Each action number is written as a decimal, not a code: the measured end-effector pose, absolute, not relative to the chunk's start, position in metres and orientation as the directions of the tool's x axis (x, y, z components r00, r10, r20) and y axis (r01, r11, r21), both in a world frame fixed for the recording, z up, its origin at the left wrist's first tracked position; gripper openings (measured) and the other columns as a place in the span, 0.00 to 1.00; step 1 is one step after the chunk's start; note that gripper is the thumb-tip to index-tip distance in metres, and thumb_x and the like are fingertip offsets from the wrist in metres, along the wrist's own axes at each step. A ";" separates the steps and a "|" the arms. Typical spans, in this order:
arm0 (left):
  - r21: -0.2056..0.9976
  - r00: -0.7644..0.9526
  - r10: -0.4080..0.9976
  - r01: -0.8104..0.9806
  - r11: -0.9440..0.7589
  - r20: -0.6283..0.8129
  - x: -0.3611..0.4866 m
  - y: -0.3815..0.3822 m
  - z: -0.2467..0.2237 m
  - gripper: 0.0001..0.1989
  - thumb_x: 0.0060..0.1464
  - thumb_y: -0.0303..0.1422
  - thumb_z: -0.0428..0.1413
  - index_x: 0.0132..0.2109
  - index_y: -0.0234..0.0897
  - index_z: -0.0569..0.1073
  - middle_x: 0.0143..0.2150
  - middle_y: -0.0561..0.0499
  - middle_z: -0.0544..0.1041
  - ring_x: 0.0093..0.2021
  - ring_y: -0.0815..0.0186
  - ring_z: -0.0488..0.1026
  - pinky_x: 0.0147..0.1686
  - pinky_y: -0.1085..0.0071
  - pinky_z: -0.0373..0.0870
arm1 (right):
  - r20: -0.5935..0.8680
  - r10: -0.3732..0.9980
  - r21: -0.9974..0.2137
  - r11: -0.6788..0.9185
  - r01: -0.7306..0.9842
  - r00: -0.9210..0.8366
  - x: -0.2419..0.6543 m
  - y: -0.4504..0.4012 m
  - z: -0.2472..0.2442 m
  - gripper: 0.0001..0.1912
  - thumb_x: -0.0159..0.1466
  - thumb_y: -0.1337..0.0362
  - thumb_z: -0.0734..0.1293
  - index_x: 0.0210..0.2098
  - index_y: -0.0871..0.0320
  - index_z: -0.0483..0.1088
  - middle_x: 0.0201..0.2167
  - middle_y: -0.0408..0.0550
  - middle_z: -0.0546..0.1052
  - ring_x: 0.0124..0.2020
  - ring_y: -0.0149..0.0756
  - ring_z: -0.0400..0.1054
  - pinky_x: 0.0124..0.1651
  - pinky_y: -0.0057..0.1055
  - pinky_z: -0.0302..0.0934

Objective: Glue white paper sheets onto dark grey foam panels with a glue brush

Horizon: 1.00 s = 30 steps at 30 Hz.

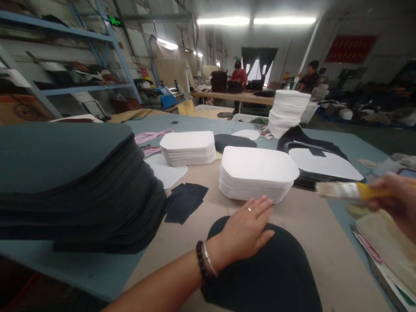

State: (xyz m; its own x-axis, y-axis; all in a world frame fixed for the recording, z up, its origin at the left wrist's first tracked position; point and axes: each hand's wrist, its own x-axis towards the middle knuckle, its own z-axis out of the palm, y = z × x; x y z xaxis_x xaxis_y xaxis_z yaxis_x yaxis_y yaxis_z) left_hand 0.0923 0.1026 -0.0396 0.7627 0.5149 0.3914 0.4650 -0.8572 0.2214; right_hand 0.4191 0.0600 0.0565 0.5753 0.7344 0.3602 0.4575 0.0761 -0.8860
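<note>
My left hand [245,229] lies flat, fingers stretched, on a dark rounded panel [276,277] in front of me. Its fingertips reach close to a stack of white rounded pieces [260,167]; whether they touch it I cannot tell. At the right edge, my right hand [394,197] is closed around the yellow handle of a paintbrush [344,190], whose pale bristles point left. That hand and brush are slightly blurred. Small dark squares [185,199] lie in a loose pile left of the panel.
A tall pile of dark panels [143,208] stands at the left. Another white stack [188,147], a taller one [287,115], and dark pieces topped by a white one [325,164] stand farther back. Brown board [312,212] covers part of the table. Two people are in the background.
</note>
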 end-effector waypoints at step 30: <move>-0.030 0.630 0.504 0.641 -0.767 0.591 0.126 0.162 -0.062 0.32 0.68 0.45 0.47 0.71 0.33 0.59 0.75 0.42 0.55 0.75 0.49 0.51 0.70 0.47 0.52 | 0.155 0.982 -0.957 0.122 0.263 0.107 0.225 0.372 0.070 0.10 0.66 0.67 0.67 0.28 0.63 0.73 0.17 0.45 0.71 0.16 0.27 0.64 0.19 0.22 0.62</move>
